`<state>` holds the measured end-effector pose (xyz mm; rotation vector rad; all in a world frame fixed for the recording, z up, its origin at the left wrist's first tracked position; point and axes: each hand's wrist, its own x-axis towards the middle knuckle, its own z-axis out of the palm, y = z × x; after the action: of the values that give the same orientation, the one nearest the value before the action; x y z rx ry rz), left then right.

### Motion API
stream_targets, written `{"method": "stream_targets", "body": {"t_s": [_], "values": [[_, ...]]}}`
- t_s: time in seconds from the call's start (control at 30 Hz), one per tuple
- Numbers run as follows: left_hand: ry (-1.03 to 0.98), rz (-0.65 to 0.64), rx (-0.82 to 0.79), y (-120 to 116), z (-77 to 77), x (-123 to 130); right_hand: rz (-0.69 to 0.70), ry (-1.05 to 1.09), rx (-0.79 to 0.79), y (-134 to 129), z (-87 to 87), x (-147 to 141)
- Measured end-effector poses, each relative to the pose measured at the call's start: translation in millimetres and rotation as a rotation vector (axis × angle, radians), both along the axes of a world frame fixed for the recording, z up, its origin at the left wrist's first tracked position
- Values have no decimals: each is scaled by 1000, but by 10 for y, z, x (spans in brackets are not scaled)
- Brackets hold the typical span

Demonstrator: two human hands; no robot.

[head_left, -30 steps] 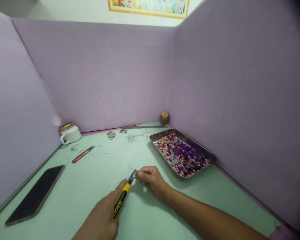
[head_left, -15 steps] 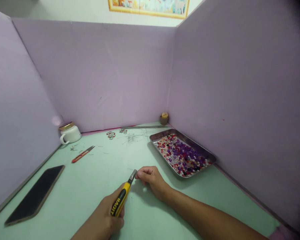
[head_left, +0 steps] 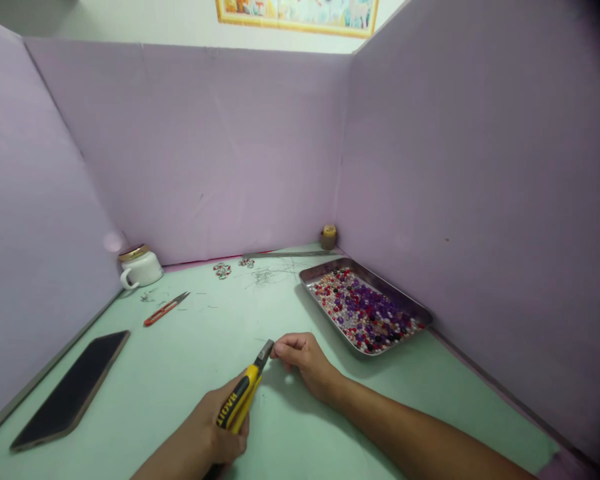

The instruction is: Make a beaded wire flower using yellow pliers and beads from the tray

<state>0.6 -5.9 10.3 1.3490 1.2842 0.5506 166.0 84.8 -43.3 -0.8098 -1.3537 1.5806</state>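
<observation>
Lilac panels (head_left: pixel 190 147) stand around a pale green table (head_left: pixel 180 353) at nine, twelve and three o'clock, the last dimmer than the first. Higher, towards twelve, a gold-framed picture (head_left: pixel 300 15) shows against a white wall (head_left: pixel 155 21).

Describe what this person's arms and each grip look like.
The left grip and right grip are plain bare hands, with no glove or ring visible. The forearms are uncovered too: no sleeve, watch or bracelet shows.
</observation>
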Motion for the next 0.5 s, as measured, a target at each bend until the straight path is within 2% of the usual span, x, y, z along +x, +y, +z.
{"method": "stream_targets", "body": {"t_s": [0.1,0.2,0.33,0.5], "values": [[178,23,157,-1,54,53,-2,5,-5,3,-11,-1],[263,-1,205,-3,66,75,1,3,0,10,-28,-1],[345,6,304,-5,-29,33,12,3,19,20,-51,-2],[425,9,353,-1,-144,-12,8,5,16,21,-62,-4]]}}
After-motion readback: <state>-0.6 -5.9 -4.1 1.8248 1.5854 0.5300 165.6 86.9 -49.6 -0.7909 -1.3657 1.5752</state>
